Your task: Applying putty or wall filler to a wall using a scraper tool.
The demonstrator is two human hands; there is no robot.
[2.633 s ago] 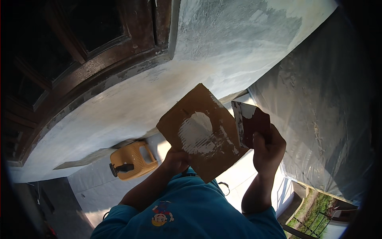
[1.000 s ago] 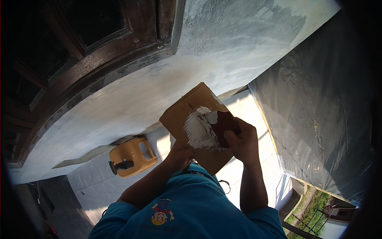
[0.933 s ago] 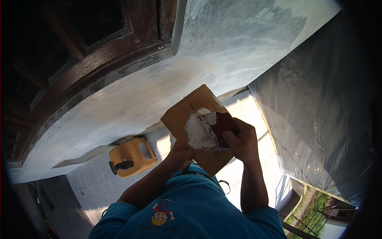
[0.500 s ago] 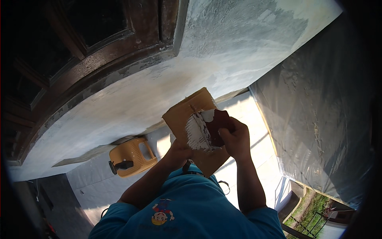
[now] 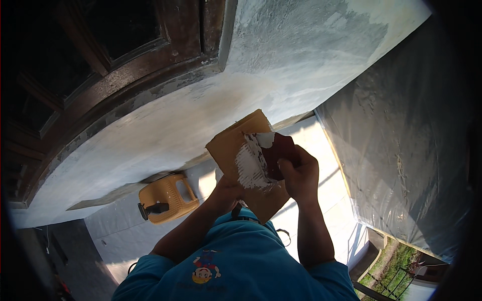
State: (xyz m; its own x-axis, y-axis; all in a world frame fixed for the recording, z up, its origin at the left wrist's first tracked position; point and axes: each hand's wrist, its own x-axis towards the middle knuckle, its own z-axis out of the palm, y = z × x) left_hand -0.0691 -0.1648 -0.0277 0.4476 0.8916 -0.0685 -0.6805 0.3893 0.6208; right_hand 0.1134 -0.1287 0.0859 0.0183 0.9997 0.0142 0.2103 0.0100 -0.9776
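Left hand (image 5: 226,194) grips the cardboard (image 5: 263,203) in front of the blue shirt (image 5: 241,251), right hand (image 5: 303,173) pinches a maroon scraper (image 5: 280,150) over its white paste (image 5: 248,168). Looks like paste-working; next stroke probably wants steady cardboard.

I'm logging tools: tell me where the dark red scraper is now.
In the head view, right of centre, the dark red scraper is in the right hand, over the white-smeared cardboard.

We grip with our left hand (image 5: 224,194) | we pinch with our right hand (image 5: 301,173), thumb (image 5: 286,168) uppermost | both our bare forearms (image 5: 185,230) slant upward and inward
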